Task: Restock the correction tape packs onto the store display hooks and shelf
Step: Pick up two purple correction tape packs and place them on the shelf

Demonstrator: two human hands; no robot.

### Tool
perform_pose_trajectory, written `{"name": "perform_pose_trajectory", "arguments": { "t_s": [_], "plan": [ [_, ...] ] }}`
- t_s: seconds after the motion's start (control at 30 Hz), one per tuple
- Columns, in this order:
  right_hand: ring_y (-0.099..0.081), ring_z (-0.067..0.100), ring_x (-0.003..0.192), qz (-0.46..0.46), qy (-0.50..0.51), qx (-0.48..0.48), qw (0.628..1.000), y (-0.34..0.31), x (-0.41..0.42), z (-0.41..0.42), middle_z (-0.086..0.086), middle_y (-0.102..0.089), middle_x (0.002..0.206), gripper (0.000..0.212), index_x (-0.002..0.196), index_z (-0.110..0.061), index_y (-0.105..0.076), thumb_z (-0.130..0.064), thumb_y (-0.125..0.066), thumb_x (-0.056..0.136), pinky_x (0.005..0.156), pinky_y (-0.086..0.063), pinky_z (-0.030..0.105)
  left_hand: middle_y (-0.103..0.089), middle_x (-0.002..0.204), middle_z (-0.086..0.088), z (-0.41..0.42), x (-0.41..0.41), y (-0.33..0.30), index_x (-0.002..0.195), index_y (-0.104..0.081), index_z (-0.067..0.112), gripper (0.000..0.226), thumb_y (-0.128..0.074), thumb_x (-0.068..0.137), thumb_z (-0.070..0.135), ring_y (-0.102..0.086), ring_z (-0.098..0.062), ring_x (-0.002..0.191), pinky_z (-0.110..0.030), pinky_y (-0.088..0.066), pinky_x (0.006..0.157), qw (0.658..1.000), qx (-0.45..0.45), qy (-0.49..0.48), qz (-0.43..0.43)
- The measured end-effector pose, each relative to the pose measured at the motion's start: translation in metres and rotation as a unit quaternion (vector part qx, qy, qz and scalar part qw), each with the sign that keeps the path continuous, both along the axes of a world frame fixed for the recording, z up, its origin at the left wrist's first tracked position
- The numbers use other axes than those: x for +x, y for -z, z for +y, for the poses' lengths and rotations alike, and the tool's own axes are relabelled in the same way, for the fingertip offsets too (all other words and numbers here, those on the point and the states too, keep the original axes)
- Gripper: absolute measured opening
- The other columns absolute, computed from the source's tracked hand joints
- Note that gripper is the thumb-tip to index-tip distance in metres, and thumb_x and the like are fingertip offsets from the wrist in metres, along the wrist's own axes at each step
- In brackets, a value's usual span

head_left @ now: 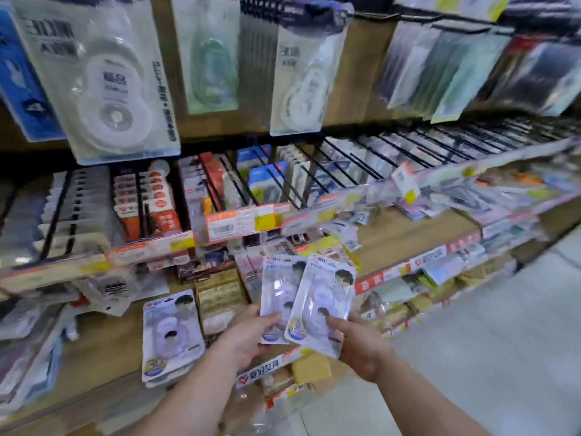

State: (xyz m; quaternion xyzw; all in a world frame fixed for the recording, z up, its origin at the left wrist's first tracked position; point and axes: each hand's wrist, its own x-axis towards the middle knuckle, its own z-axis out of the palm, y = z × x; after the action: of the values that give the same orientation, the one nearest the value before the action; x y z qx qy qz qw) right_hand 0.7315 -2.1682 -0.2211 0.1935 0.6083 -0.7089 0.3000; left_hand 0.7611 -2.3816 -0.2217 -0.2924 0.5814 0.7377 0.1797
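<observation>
Two pale lilac correction tape packs with a cartoon figure are held fanned out above the shelf edge. My left hand (251,335) grips the rear pack (278,287) at its lower left. My right hand (355,344) pinches the front pack (323,300) at its lower right, thumb on its face. A small stack of the same packs (171,338) lies flat on the wooden shelf (103,347) to the left. Larger white correction tape packs (103,80) hang from display hooks overhead.
Black wire dividers (339,162) hold rows of small stationery packs on the tilted upper shelf, fronted by orange price labels (242,221). A gold box (220,297) and a cardboard box (311,368) sit near my hands. The grey aisle floor (503,341) lies to the right.
</observation>
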Motion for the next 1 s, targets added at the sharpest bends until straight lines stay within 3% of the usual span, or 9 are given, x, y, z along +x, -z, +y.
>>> {"name": "perform_pose_trajectory", "arguments": {
  "t_s": [0.1,0.17,0.2,0.37,0.5,0.63,0.7,0.8,1.0],
  "plan": [
    [-0.064,0.032,0.095,0.029,0.021,0.001,0.999,-0.003,-0.002,0.047,0.019,-0.072,0.113,0.037,0.122,-0.016,-0.065,-0.014,-0.071,0.086,0.077,-0.047,0.037,-0.066,0.071,-0.012,0.047,-0.017,-0.009,0.082,-0.073,0.010,0.018,-0.059,0.095,0.011,-0.062,-0.021,0.062,-0.035,-0.053,0.066,0.998,-0.004,0.055,0.004],
    [-0.070,0.028,0.081,0.051,0.033,-0.002,0.998,-0.007,-0.004,0.083,0.015,-0.075,0.103,0.026,0.118,-0.014,-0.064,-0.008,-0.065,0.092,0.064,-0.052,0.030,-0.054,0.048,-0.006,0.086,-0.028,-0.015,0.050,-0.066,0.010,0.049,-0.051,0.096,0.009,-0.048,-0.010,0.041,-0.023,-0.039,0.049,0.996,-0.016,0.081,0.017],
    [-0.072,0.027,0.078,0.063,0.040,-0.001,0.997,-0.009,-0.005,0.102,0.013,-0.076,0.100,0.023,0.116,-0.013,-0.063,-0.006,-0.062,0.094,0.060,-0.054,0.029,-0.050,0.043,-0.003,0.109,-0.033,-0.020,0.046,-0.061,0.009,0.047,-0.054,0.093,0.011,-0.042,-0.007,0.035,-0.020,-0.034,0.044,0.996,-0.014,0.086,0.023],
    [-0.068,0.038,0.104,0.103,0.059,0.027,0.993,-0.028,-0.018,0.216,0.018,-0.072,0.111,0.040,0.123,-0.006,-0.060,-0.014,-0.072,0.086,0.093,-0.050,0.055,-0.064,0.061,-0.005,0.226,-0.054,-0.038,0.088,-0.064,0.003,0.022,-0.074,0.084,0.023,-0.056,-0.011,0.048,-0.021,-0.039,0.049,0.989,-0.068,0.057,0.118],
    [-0.068,0.036,0.095,0.147,0.093,0.038,0.984,-0.054,-0.036,0.311,0.016,-0.074,0.104,0.023,0.114,-0.008,-0.063,-0.003,-0.063,0.091,0.086,-0.052,0.050,-0.066,0.065,0.001,0.313,-0.073,-0.068,0.085,-0.061,0.012,0.016,-0.075,0.086,0.021,-0.060,-0.005,0.051,-0.023,-0.043,0.050,0.976,-0.113,0.039,0.181],
    [-0.069,0.036,0.098,0.205,0.088,0.029,0.974,-0.086,-0.050,0.373,0.016,-0.073,0.109,0.044,0.119,-0.010,-0.062,-0.007,-0.073,0.076,0.095,-0.049,0.056,-0.068,0.088,-0.005,0.370,-0.091,-0.091,0.091,-0.058,0.018,0.013,-0.071,0.089,0.022,-0.062,-0.014,0.071,-0.023,-0.048,0.056,0.966,-0.136,0.020,0.219],
    [-0.069,0.035,0.097,0.223,0.087,0.033,0.970,-0.099,-0.060,0.391,0.016,-0.073,0.110,0.051,0.122,-0.009,-0.061,-0.012,-0.073,0.072,0.093,-0.049,0.052,-0.070,0.093,-0.004,0.386,-0.100,-0.100,0.096,-0.061,0.018,0.018,-0.073,0.087,0.026,-0.065,-0.017,0.078,-0.028,-0.050,0.064,0.963,-0.131,0.013,0.235],
    [-0.068,0.032,0.097,0.246,0.093,0.032,0.964,-0.114,-0.079,0.408,0.013,-0.073,0.108,0.035,0.121,-0.012,-0.061,-0.006,-0.068,0.087,0.086,-0.050,0.046,-0.073,0.096,-0.003,0.399,-0.114,-0.116,0.103,-0.062,0.017,0.024,-0.075,0.085,0.027,-0.068,-0.017,0.081,-0.029,-0.050,0.067,0.959,-0.117,0.016,0.258],
    [-0.072,0.018,0.078,0.295,0.071,0.004,0.953,-0.148,-0.120,0.415,0.002,-0.076,0.091,0.024,0.116,-0.015,-0.062,-0.005,-0.061,0.093,0.060,-0.052,0.028,-0.072,0.101,-0.002,0.399,-0.142,-0.151,0.115,-0.061,0.016,0.032,-0.073,0.087,0.028,-0.068,-0.015,0.082,-0.022,-0.049,0.059,0.945,-0.143,0.017,0.295]
  ]
}}
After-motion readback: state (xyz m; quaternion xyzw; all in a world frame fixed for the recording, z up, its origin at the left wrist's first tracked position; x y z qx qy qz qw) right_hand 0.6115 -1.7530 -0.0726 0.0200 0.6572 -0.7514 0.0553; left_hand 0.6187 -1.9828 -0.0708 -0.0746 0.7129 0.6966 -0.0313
